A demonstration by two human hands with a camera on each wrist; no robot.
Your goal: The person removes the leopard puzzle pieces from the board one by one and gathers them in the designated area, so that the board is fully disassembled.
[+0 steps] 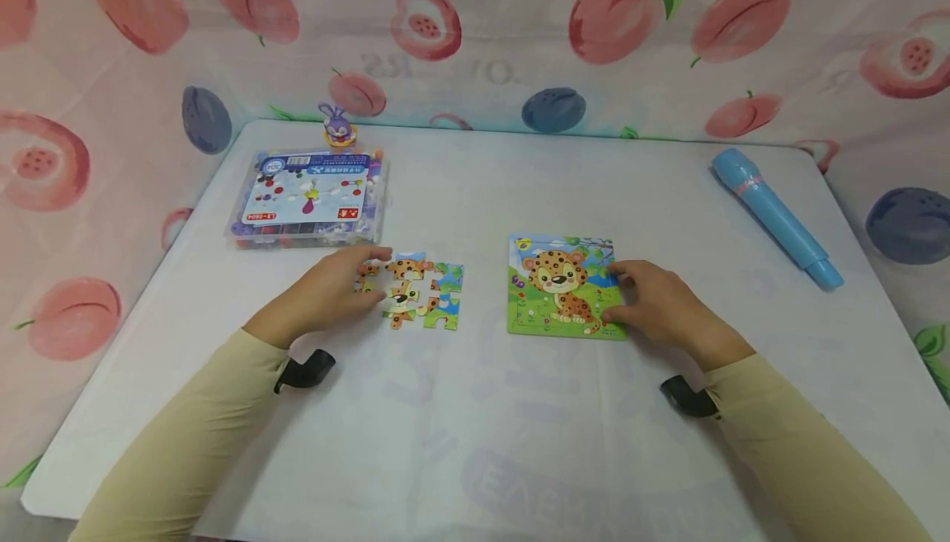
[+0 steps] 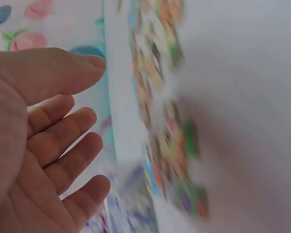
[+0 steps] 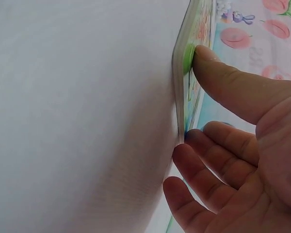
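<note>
fingers of our left hand [image 1: 326, 290] lie loose and spread, tips touching the loose puzzle pieces [image 1: 416, 290], a small orange, blue and green cluster. at three o'clock of them our right hand [image 1: 656, 304] pinches the leopard puzzle board's [image 1: 552, 282] right edge on the white table [image 1: 475, 426].

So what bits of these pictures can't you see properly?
- Loose puzzle pieces: the left hand covers some in the head view, and the left wrist view is smeared by motion blur.
- Leopard puzzle board: the right hand hides its right edge; the right wrist view shows it only edge-on.
- Label on the plastic box: print too small to read.
- Purple bunny toy: too small for detail.
</note>
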